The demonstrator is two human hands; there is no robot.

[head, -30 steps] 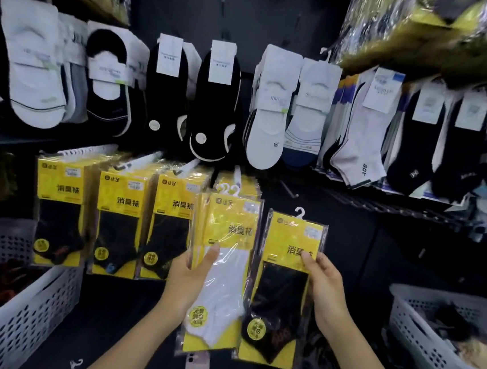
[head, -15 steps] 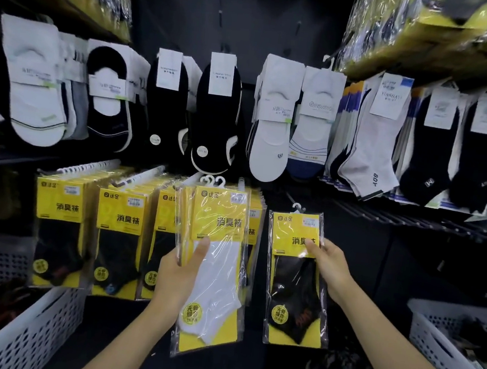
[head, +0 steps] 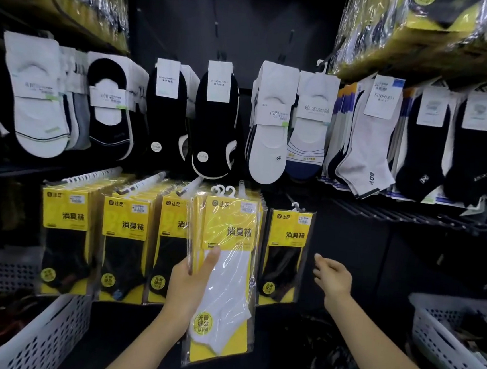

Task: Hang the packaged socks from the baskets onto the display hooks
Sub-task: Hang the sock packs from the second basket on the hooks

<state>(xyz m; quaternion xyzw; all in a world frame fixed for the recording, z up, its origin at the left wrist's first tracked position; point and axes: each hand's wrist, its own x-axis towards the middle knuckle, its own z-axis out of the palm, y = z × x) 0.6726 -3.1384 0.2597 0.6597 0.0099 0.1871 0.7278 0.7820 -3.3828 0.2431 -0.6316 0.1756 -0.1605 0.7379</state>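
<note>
While the left grip point(head: 190, 280) holds a small stack of white-sock packs point(head: 227, 275) by their left edge, thumb across the front, the stack stands upright just above it, in front of the hanging yellow packs point(head: 129, 247). The right grip point(head: 333, 277) is wide and empty, and just to its left a black-sock pack point(head: 286, 257) hangs on a hook point(head: 294, 206). One basket point(head: 52, 335) sits low, well left of the left grip.
</note>
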